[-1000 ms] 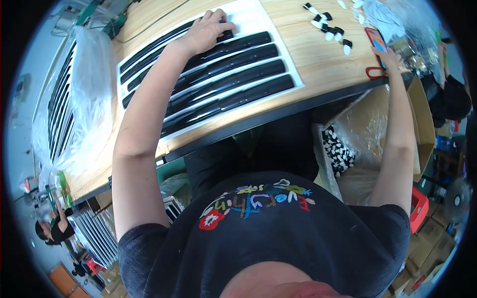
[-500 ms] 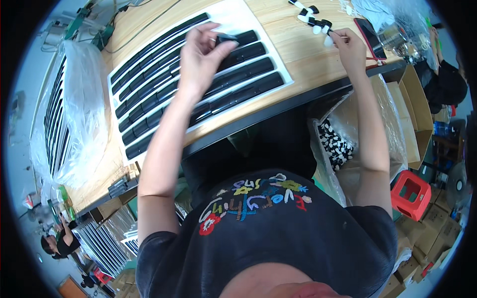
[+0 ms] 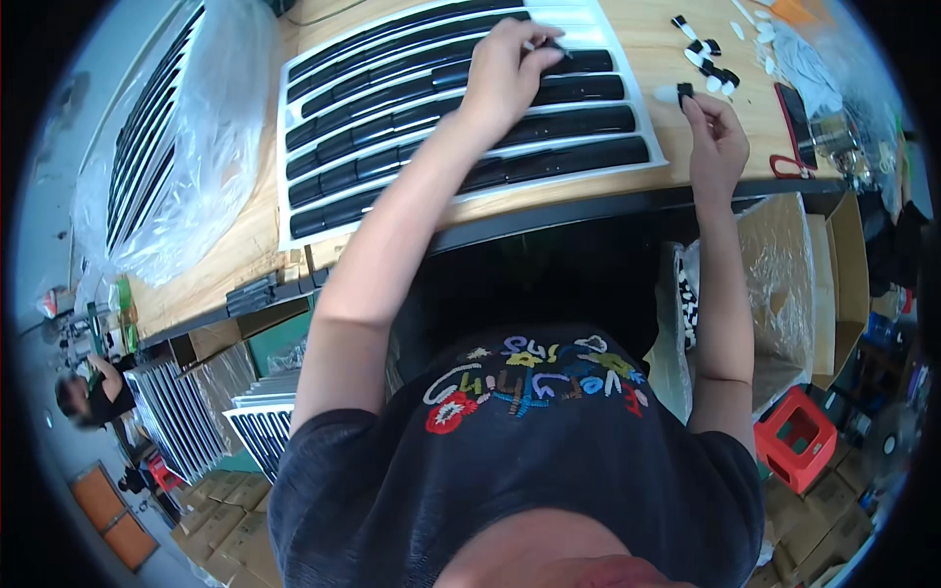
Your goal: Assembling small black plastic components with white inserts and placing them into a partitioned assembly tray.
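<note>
Wooden workbench (image 3: 686, 39), cardboard boxes (image 3: 843, 284) beside it, red stool (image 3: 796, 438), bright even light.

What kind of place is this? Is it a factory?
Probably a small factory or assembly workshop: a slatted black-and-white grille panel lies on a wooden workbench, more panels sit wrapped in plastic, and cardboard boxes are stacked below.

Even, bright light falls on the wooden bench (image 3: 686, 59), with only soft shadows beside the forearms. The black slats of the white-framed grille panel (image 3: 461, 108) carry thin pale reflections, and the plastic wrap (image 3: 186, 147) left of that panel shows whitish glare. The space below the bench's front edge is very dark. Fisheye distortion bends the bench's edges, and a black circular border frames everything. Toward the rim, detail turns soft and slightly blurred.
</note>
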`<action>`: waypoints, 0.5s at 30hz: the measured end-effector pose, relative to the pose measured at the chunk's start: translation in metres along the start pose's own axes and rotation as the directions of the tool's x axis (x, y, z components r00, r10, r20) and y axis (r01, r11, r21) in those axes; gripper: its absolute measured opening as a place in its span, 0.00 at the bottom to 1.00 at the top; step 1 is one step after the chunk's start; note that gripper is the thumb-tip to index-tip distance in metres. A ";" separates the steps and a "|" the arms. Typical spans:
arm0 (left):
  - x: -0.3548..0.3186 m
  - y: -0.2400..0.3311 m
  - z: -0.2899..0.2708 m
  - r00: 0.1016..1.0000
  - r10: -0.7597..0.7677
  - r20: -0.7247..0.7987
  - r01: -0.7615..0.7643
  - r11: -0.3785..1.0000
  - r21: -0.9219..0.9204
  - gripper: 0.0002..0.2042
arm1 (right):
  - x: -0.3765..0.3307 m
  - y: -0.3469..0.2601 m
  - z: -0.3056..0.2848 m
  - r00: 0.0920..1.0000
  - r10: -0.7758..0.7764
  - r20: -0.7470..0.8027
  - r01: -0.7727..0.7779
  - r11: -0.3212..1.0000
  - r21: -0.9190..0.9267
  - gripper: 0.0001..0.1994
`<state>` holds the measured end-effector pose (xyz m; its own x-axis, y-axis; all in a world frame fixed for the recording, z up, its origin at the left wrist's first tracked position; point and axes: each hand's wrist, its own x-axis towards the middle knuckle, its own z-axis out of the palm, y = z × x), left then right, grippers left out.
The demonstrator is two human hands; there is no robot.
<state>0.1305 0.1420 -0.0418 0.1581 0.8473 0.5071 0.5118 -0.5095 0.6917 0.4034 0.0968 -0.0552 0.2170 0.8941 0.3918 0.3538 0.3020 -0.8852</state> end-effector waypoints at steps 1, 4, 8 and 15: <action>0.016 -0.011 0.002 0.999 0.029 0.044 -0.030 0.999 0.025 0.14 | -0.002 0.012 -0.002 0.999 0.014 -0.047 -0.013 1.000 0.006 0.06; 0.055 -0.038 -0.001 0.988 0.131 0.085 -0.127 0.991 -0.043 0.08 | -0.003 0.026 -0.003 0.992 0.108 -0.065 -0.104 0.993 0.060 0.06; 0.059 -0.093 -0.014 0.941 0.110 0.319 -0.191 0.953 0.234 0.07 | 0.000 0.025 -0.002 0.973 0.210 -0.097 -0.197 0.972 0.130 0.08; 0.042 -0.034 -0.018 0.954 0.040 0.296 -0.193 0.841 0.506 0.11 | -0.001 0.019 -0.008 0.954 0.277 -0.114 -0.263 0.957 0.124 0.08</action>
<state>0.1041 0.1926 -0.0344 0.4216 0.8324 0.3596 0.8272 -0.5156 0.2236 0.4174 0.0986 -0.0707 0.4082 0.8992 0.1573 0.1684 0.0951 -0.9811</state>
